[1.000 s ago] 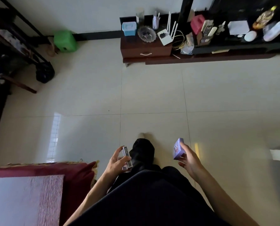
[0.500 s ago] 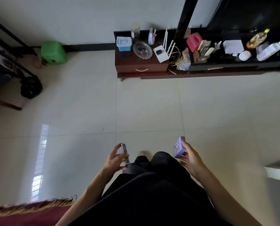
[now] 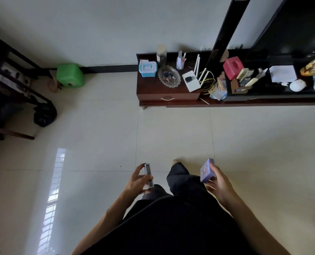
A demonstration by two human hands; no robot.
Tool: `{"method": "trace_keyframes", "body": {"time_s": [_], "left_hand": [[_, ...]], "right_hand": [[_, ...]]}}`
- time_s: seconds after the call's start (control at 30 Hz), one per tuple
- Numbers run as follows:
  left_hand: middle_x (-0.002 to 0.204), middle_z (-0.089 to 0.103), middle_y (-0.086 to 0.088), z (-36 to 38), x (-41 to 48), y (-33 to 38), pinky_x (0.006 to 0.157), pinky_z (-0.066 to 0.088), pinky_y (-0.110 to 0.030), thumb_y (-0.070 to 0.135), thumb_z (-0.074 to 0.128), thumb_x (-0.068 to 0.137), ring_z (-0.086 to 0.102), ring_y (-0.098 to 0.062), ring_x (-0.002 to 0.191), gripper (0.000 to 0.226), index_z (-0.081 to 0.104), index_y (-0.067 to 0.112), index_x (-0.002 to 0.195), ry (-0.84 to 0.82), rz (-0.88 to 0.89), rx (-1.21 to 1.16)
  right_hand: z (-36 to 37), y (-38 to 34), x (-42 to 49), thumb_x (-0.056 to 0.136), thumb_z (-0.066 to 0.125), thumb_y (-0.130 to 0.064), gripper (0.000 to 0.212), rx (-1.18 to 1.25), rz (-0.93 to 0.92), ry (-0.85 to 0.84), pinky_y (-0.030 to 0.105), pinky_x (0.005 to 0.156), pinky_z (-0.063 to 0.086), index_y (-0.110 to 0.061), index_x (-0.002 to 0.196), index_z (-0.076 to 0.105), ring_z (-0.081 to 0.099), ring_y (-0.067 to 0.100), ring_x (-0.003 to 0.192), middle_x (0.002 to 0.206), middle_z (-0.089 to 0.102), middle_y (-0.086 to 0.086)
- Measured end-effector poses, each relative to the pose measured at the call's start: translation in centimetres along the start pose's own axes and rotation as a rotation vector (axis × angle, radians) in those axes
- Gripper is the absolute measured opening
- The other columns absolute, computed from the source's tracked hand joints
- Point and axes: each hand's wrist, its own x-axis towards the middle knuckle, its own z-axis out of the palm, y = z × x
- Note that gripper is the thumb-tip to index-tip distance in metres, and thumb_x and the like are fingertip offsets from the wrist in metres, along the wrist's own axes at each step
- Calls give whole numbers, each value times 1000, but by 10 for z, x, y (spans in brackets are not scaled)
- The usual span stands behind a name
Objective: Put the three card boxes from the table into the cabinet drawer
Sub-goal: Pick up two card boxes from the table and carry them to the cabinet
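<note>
Looking down through the head camera, I see a glossy cream tiled floor [image 3: 101,137] filling most of the view, with a bright window reflection streaked across its left side. Against the pale far wall stands a dark wooden cabinet [image 3: 153,89], and its drawer [image 3: 168,98], with a curved pale handle, is shut. On the cabinet top sit a light blue lidded box [image 3: 147,68], a scalloped glass dish [image 3: 169,76], a white pen cup [image 3: 180,62] and a white router [image 3: 192,80] with upright antennas. To the right the unit continues as a low black shelf [image 3: 274,95] crowded with a red tissue box [image 3: 233,67], remote controls, a white paper pad and bottles, beneath a dark screen. A green plastic stool [image 3: 70,75] sits by the wall to the left of the cabinet, and a dark metal rack [image 3: 15,74] with a black bag [image 3: 45,115] at its foot runs along the left edge.

My left hand [image 3: 137,183] is held low in front of my body, fingers curled around a dark card box [image 3: 149,174] seen edge-on; I cannot tell whether a second box is stacked behind it. My right hand [image 3: 220,184] is at about the same height, closed on a purple card box [image 3: 207,170] tilted on its edge, thumb on the near face. Both boxes are held over the floor, well apart from the cabinet. Dark trousers fill the bottom centre between my forearms.
</note>
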Motion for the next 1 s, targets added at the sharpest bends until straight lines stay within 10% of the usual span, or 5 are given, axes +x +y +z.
{"method": "trace_keyframes", "body": {"time_s": [0.4, 0.67, 0.8, 1.0], "left_hand": [[87, 64, -17, -2, 79, 113, 81, 56, -53, 3, 63, 88, 63, -22, 72, 52, 49, 29, 130, 7, 44, -60], [95, 65, -18, -54, 146, 167, 61, 59, -38, 5, 64, 87, 66, -28, 81, 47, 53, 33, 123, 0, -35, -92], [92, 67, -13, -71, 183, 212, 71, 60, -46, 9, 65, 85, 64, -26, 81, 47, 54, 34, 124, -53, -46, -11], [98, 66, -15, -63, 220, 287, 62, 60, -34, 9, 63, 88, 66, -25, 83, 46, 52, 30, 127, -135, 8, 1]], "right_hand": [[59, -143, 63, 90, 61, -60, 33, -42, 9, -39, 38, 79, 50, -32, 106, 65, 69, 29, 103, 114, 71, 10], [118, -206, 96, 92, 59, -60, 40, -82, 48, 20, 33, 72, 53, -21, 96, 67, 73, 24, 93, 95, 77, 4], [138, -237, 113, 96, 57, -52, 38, -72, 27, 54, 40, 84, 55, -25, 123, 57, 68, 32, 104, 112, 69, 7], [154, -279, 140, 100, 54, -44, 27, 66, 74, 16, 41, 86, 53, -21, 113, 62, 66, 27, 104, 118, 65, 7]]}}
